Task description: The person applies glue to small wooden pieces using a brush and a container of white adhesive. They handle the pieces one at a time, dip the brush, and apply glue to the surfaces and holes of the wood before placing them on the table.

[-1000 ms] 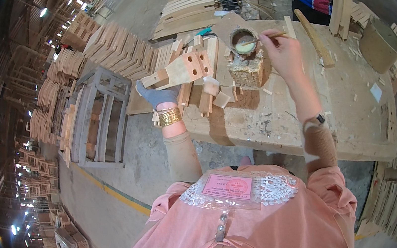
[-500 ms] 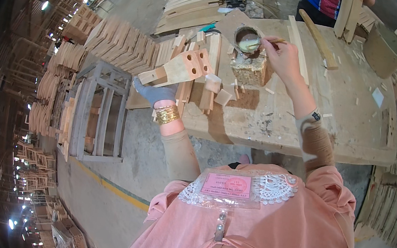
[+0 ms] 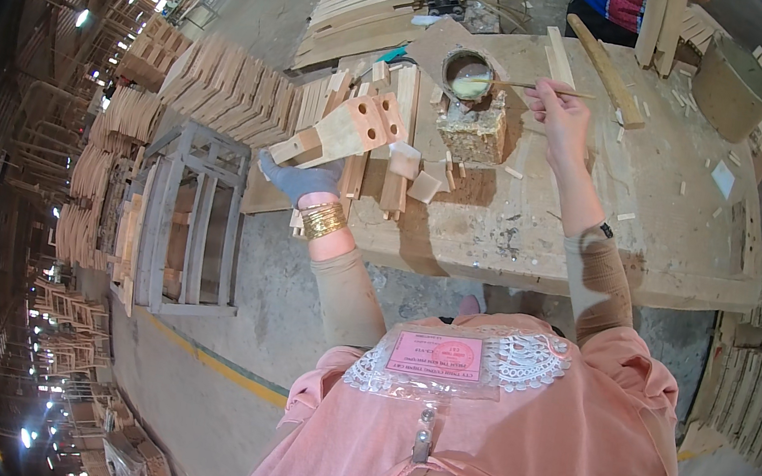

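Observation:
My left hand, in a grey glove, is closed around the narrow end of a pale wooden part. Several dark holes show in the wide end of that part, which points away to the right. In the bare fingers of my right hand a thin stick is pinched, lying almost level. Its left tip reaches the rim of a round pot holding a pale, milky liquid. Beneath the pot is a rough, crusted block on the table.
The worktable carries wood strips, small offcuts and a long wooden bar. A large round tub stands at the far right, near another person. Left of the table are a grey frame stand and stacked wooden parts.
My right hand has moved a little to the right, drawing the stick outward from the pot and turning it more level. The left hand and its wooden part have barely moved.

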`<state>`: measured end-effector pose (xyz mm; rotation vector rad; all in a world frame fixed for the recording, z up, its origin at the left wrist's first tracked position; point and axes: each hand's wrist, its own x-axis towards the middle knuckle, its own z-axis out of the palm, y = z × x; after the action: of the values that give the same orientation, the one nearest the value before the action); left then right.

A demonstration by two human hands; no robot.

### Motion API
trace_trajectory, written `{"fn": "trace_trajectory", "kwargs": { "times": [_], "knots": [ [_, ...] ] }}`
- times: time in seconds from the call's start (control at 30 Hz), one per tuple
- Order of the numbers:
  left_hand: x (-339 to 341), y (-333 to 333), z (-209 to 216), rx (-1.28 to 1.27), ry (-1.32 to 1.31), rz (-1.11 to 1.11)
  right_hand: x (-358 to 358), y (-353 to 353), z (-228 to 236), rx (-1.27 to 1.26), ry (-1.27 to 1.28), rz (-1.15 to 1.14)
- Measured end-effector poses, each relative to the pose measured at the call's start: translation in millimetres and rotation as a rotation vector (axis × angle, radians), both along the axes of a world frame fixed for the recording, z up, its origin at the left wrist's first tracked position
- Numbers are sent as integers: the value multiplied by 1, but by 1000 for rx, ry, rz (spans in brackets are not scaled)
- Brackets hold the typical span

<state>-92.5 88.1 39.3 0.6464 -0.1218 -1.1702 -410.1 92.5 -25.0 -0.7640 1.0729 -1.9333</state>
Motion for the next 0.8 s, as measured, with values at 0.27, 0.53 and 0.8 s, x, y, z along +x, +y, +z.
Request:
{"fn": "trace_trajectory", "kwargs": {
  "times": [0.27, 0.53, 0.8],
  "knots": [
    [-3, -4, -1, -11, 17, -35, -6, 2, 6, 72, -199, 13],
    [1, -3, -6, -30, 17, -76, 8, 54, 84, -168, -117, 166],
    [0, -3, -5, -22, 9, -78, 22, 85, 117, -293, 213, 162]
  ]
}}
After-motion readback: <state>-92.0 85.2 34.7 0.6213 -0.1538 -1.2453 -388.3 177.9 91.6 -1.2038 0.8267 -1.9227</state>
